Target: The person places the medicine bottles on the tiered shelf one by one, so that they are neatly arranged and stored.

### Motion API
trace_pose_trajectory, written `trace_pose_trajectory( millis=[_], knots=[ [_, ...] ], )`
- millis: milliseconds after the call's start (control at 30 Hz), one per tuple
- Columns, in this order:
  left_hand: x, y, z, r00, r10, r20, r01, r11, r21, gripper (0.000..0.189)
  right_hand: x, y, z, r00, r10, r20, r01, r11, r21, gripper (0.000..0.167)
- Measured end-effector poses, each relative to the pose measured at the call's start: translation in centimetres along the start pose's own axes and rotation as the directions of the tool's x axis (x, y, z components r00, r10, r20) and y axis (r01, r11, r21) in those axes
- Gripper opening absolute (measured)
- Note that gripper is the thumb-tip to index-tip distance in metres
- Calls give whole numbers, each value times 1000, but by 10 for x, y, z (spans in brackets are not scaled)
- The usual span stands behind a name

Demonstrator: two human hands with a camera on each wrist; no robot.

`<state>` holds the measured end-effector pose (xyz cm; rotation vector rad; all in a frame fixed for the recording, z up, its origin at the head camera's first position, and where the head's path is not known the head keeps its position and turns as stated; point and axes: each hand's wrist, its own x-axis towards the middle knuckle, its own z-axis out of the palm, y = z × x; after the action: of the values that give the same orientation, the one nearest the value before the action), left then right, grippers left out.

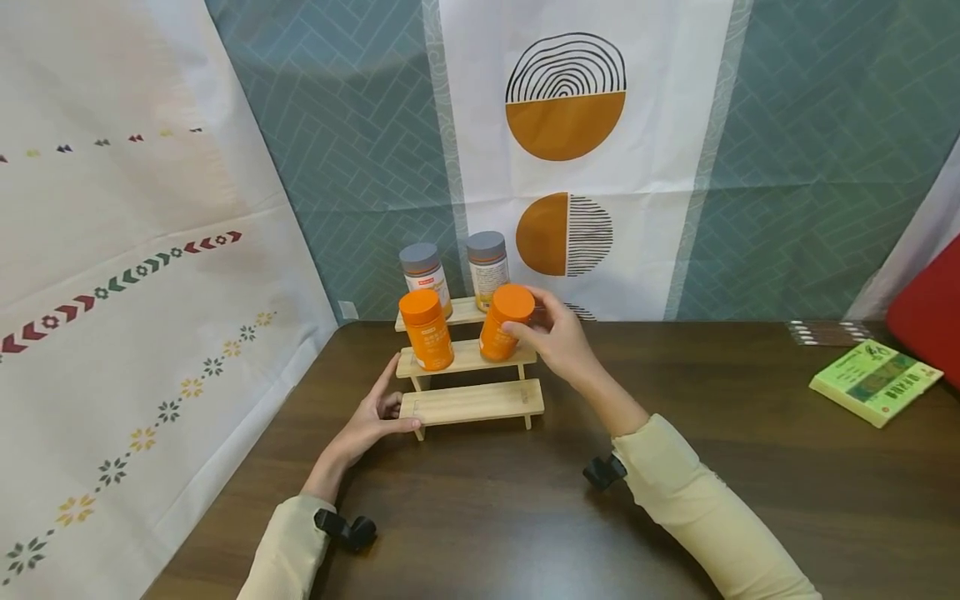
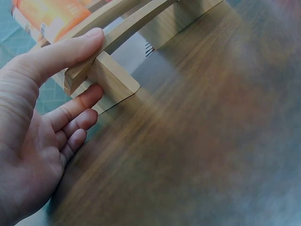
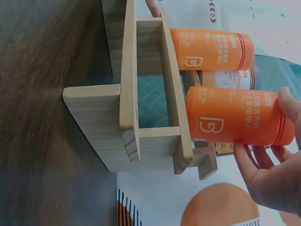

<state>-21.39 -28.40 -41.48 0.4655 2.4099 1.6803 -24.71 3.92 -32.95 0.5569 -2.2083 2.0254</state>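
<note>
A three-tier wooden display stand (image 1: pixel 472 402) stands on the table, its left end held by my left hand (image 1: pixel 367 425). In the left wrist view, the thumb (image 2: pixel 70 52) lies against the step while the other fingers bend beside its leg. My right hand (image 1: pixel 562 337) grips an orange bottle (image 1: pixel 498 340) near its lid, at the right of the middle tier. The right wrist view has this bottle (image 3: pixel 225 115) at the tier, thumb and fingers on either side. Another orange bottle (image 1: pixel 433 343) is on the same tier at left. Two grey-lidded bottles, one left (image 1: pixel 424 271) and one right (image 1: pixel 487 271), occupy the top tier.
A stack of green printed packets (image 1: pixel 876 379) lies on the brown table (image 1: pixel 712 467) at the right. Behind it is a small flat patterned item (image 1: pixel 828 333), with something red (image 1: pixel 930 308) at the edge. Patterned cloth (image 1: pixel 360 183) hangs behind the table.
</note>
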Motion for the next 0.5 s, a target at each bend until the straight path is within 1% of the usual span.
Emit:
trace_pose_trajectory(
  millis=[200,333,500],
  knots=[
    [0,-1,0,1000,7,-4,-7,1000,9,107,7,2,10,999,22,-26,-24,998,-58,60],
    [-1,-2,-1,1000,8,-16,-8,1000,16,108,13,4,20,999,6,-50,-10,996,-89,61],
    [1,-1,-1,1000,3,-13,-3,1000,30,107,17,5,26,994,-5,-106,-8,993,-116,62]
  ],
)
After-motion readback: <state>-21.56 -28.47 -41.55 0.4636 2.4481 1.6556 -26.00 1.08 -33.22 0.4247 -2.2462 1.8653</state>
